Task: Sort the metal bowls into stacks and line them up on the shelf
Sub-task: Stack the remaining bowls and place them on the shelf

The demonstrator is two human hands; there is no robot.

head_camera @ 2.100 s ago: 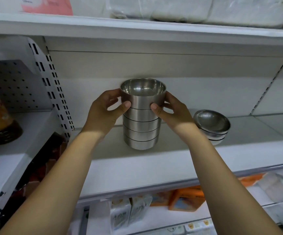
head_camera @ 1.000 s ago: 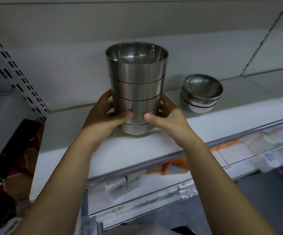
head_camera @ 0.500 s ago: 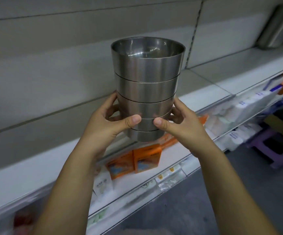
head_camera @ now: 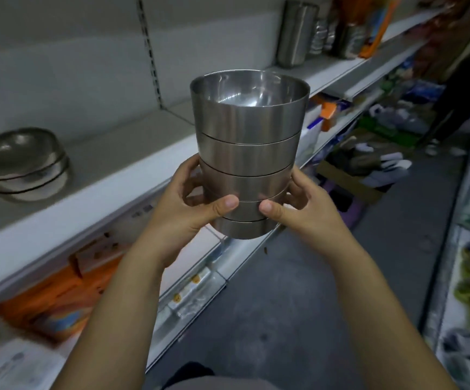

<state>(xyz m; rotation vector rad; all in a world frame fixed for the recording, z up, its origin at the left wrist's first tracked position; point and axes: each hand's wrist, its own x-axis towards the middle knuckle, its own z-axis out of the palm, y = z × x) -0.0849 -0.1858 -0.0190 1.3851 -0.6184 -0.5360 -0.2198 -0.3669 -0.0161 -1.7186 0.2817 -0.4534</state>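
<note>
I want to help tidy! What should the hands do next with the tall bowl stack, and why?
Probably move the tall stack of straight-sided steel bowls left onto the white shelf, beside the short stack of rounded metal bowls. The left hand and right hand hold it in mid-air off the shelf, where bare space shows.

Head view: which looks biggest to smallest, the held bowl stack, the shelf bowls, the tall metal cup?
1. Held bowl stack, though it is nearest.
2. Shelf bowls.
3. Tall metal cup, farthest, so real size unsure.

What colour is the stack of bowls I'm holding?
The stack of bowls is silvery brushed metal; head view.
</note>
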